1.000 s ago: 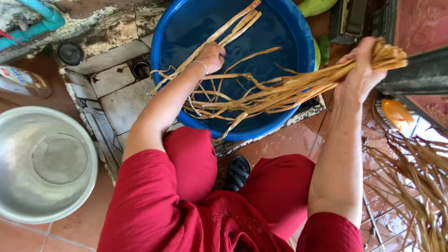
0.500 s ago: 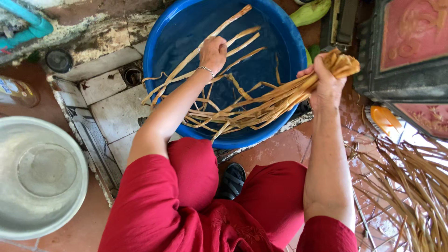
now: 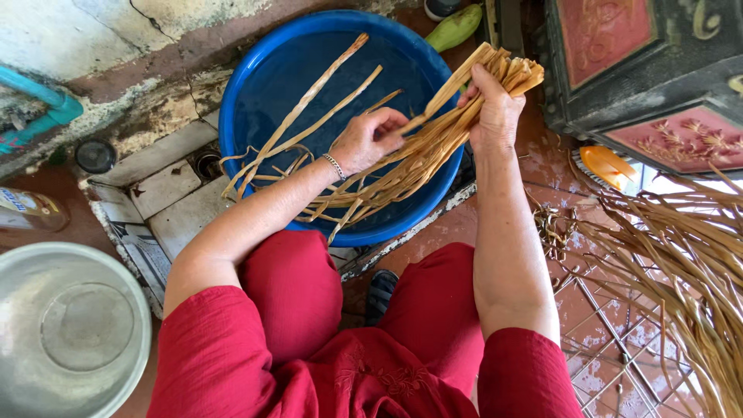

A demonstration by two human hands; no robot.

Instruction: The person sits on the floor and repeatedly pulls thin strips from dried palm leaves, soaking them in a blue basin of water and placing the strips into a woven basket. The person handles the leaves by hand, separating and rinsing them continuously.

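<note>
My right hand [image 3: 493, 108] grips the top of a bundle of tan dried plant strips [image 3: 433, 147] over a round blue tub [image 3: 263, 85]. The strips hang down to the left across the tub. My left hand [image 3: 370, 141], with a thin bracelet at the wrist, is closed on some of the same strips partway down the bundle. Two long loose strips [image 3: 309, 104] fan out from it toward the tub's far left rim. I wear red clothes, and my knees are just below the tub.
A metal basin [image 3: 70, 333] sits at lower left. A heap of dried strips [image 3: 681, 271] lies on a wire rack at right. A dark carved box [image 3: 650, 70] stands upper right. A green fruit [image 3: 457, 27], a turquoise pipe [image 3: 39, 108] and a floor drain [image 3: 207, 164] are nearby.
My right hand brought the bundle left and closer over the tub. My left hand moved right along the strips until it met the bundle next to the right hand.
</note>
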